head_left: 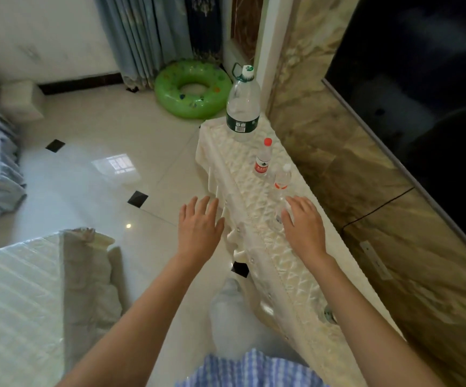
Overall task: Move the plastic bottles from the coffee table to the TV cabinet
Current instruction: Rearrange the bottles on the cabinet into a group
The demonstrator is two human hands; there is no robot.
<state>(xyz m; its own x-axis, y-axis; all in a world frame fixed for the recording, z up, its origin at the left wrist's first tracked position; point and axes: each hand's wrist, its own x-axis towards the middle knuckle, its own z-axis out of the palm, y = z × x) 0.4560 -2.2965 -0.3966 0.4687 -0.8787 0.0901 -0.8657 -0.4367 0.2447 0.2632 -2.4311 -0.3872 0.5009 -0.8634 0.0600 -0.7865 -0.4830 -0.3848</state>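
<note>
Hands [199, 222] [304, 223] spread, holding nothing — three bottles [243, 107] stand on cabinet [254, 191].

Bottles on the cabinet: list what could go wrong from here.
1. The right hand hovers open just short of the clear bottle; a careless sweep could tip it into the red-cap bottle close behind.
2. The cabinet wears a bumpy quilted cover, so the slim bottles may stand unsteadily.
3. The big bottle stands near the cabinet's far end; a tug on the cover might send it to the floor.

Home living room: television [421, 79], curtains [148, 37]
</note>
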